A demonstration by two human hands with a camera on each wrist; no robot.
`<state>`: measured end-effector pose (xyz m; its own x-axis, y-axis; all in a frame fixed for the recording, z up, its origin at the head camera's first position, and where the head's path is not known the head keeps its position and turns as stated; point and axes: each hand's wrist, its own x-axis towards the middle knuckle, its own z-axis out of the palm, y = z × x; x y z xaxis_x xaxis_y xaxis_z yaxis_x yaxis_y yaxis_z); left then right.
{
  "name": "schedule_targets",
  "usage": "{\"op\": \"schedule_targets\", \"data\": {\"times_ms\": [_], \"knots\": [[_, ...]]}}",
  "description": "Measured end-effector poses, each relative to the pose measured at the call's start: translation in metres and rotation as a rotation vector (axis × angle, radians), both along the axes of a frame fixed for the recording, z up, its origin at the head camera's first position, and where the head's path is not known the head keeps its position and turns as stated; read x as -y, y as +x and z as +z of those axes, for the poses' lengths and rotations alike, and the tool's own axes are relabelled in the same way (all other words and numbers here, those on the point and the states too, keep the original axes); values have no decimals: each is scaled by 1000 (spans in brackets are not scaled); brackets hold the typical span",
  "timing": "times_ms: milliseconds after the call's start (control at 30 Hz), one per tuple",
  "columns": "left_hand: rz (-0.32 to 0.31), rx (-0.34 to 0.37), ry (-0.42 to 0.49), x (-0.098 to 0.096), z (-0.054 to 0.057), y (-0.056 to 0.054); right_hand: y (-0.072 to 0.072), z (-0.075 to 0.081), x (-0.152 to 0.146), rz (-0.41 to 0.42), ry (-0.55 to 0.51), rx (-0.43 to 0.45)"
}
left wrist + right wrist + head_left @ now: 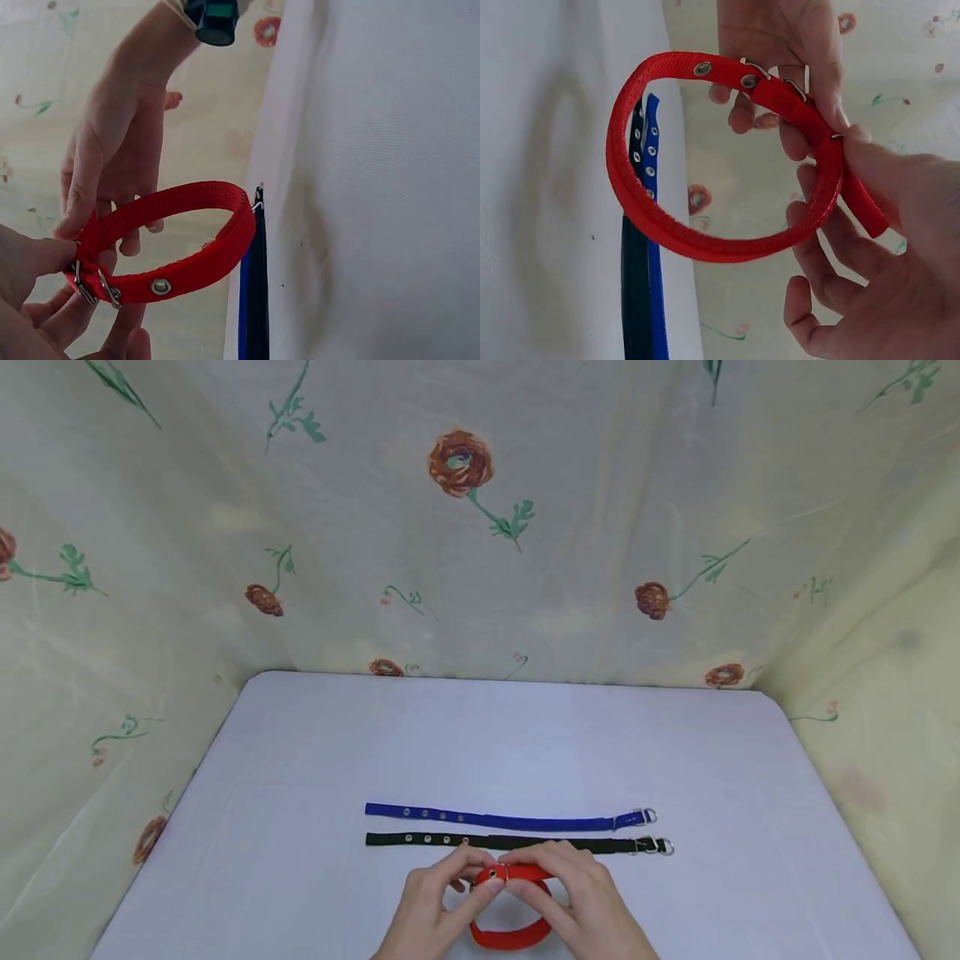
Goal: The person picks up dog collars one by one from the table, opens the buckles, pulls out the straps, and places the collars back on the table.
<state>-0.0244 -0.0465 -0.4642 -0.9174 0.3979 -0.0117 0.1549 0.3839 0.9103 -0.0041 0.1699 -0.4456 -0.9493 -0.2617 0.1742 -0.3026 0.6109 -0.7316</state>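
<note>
A red pet collar [513, 939], bent into a loop, is held up between both hands near the front of the table. My left hand [431, 906] pinches it at the metal buckle [84, 283], beside a D-ring [110, 289]. With thumb and fingers, my right hand [600, 902] pinches the strap close to a small metal keeper [837, 137]. The free strap end [866, 210] sticks out past the right thumb. Metal eyelets [703, 69] show along the band. Fingers partly cover the buckle area in the head view.
Behind the hands, a blue collar [536, 823] and a black collar [525, 843] lie straight and side by side, their buckles to the right. The white table [480, 735] has floral cloth [570, 627] hanging behind it and at both sides.
</note>
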Motion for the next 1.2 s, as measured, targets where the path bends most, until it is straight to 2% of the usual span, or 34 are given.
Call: {"op": "schedule_targets", "data": {"times_ms": [133, 233, 333, 533, 667, 833, 967, 1200], "knots": [[-4, -39, -5, 1, 1, 2, 0, -1, 1, 17, -50, -24], [1, -61, -13, 0, 3, 2, -1, 0, 2, 1, -56, -57], [0, -61, -7, 0, 5, 2, -1, 3, 2, -24, -52, -46], [-4, 11, 14, 1, 9, 3, -1, 11, 1, -79, -25, 7], [4, 61, 24, 2, 9, 3, -1, 12, 0, -92, -12, 3], [0, 70, 37, 3, 8, 4, -1, 12, 0, -102, -5, -24], [20, 60, 34, 4, 6, 6, -2, 14, 0, -129, 3, -13], [28, 157, 60, 5, 3, 9, -1, 14, 0, -170, 5, -18]]}}
